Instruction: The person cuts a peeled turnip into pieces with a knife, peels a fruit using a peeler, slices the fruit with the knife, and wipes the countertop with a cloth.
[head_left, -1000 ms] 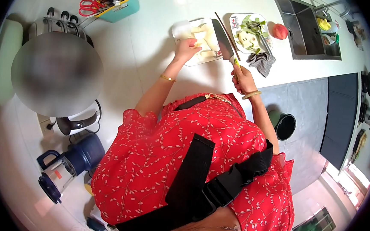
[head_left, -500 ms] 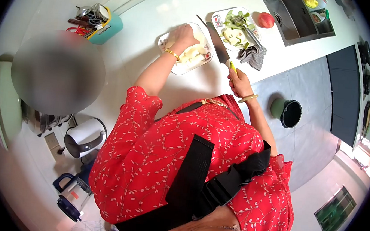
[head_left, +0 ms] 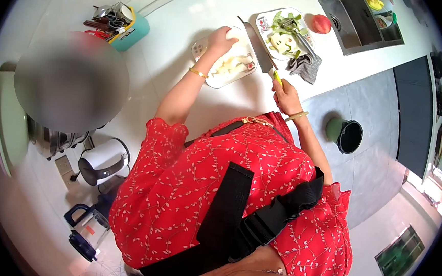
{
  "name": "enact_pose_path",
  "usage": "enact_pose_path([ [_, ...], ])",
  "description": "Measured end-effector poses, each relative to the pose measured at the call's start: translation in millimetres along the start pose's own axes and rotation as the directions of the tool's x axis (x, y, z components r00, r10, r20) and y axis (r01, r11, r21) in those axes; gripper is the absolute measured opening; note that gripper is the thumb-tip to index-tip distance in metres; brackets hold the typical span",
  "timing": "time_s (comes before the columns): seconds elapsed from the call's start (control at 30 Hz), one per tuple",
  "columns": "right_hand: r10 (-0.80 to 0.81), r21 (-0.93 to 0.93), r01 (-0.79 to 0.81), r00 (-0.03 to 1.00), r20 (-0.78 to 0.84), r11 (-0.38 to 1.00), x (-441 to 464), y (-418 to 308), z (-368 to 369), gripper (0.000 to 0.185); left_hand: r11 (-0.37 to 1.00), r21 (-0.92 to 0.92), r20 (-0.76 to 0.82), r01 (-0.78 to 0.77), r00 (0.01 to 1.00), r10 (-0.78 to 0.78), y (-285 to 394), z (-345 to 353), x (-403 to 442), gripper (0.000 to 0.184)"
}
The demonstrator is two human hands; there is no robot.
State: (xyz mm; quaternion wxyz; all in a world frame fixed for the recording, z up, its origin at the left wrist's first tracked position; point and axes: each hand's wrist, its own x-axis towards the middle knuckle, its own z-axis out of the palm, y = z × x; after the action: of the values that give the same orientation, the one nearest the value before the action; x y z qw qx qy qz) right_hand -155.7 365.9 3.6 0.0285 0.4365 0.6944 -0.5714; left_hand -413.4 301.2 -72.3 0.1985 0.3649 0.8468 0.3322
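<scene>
My right hand (head_left: pixel 286 96) is closed around the yellow-green and white handle of a kitchen knife (head_left: pixel 260 51). Its long blade points away from me, between two plates. Over the far left part of a white plate (head_left: pixel 213 82) is my left hand (head_left: pixel 221 41), its fingers curled; a pale bit shows at the fingertips, but what they grip is not clear. Pale cut pieces (head_left: pixel 231 65) lie on that plate. The other plate (head_left: pixel 263 24), to the right, carries green peelings (head_left: pixel 285 23), a pale peeled chunk (head_left: pixel 281 42) and a metal peeler (head_left: pixel 305 44).
A grey cloth (head_left: pixel 305 68) lies beside the right plate, with a red round fruit (head_left: pixel 321 24) near the sink (head_left: pixel 353 19). At left stand a teal utensil holder (head_left: pixel 131 34) and a white kettle (head_left: pixel 104 160). A green bin (head_left: pixel 344 135) is on the floor.
My left hand has shifted slightly toward the plate's far left edge, uncovering more of the pale pieces. The knife blade has turned a little, its edge tilting; my right hand keeps its grip.
</scene>
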Motion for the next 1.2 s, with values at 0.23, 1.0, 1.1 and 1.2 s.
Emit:
enact_pose_path([
  [0.23,-0.319,-0.286,0.306,0.948,0.0,0.908,-2,-11,21,0.032,0.67,-0.683,0.045,0.289,0.933,-0.357,-13,-28,-42,0.027],
  [1.0,0.126,-0.078,-0.109,0.953,0.276,0.991,16,-19,45,0.038,0.345,-0.913,0.048,0.217,0.898,-0.437,-25,-15,-95,0.031],
  [1.1,0.035,-0.125,-0.004,0.969,0.245,0.992,11,-25,39,0.037,0.323,-0.907,0.079,0.27,0.863,-0.498,-27,-19,-95,0.03],
  [1.2,-0.064,-0.193,0.105,0.976,0.209,0.976,7,-29,37,0.037,0.293,-0.911,0.116,0.29,0.862,-0.494,-39,-13,-92,0.029],
])
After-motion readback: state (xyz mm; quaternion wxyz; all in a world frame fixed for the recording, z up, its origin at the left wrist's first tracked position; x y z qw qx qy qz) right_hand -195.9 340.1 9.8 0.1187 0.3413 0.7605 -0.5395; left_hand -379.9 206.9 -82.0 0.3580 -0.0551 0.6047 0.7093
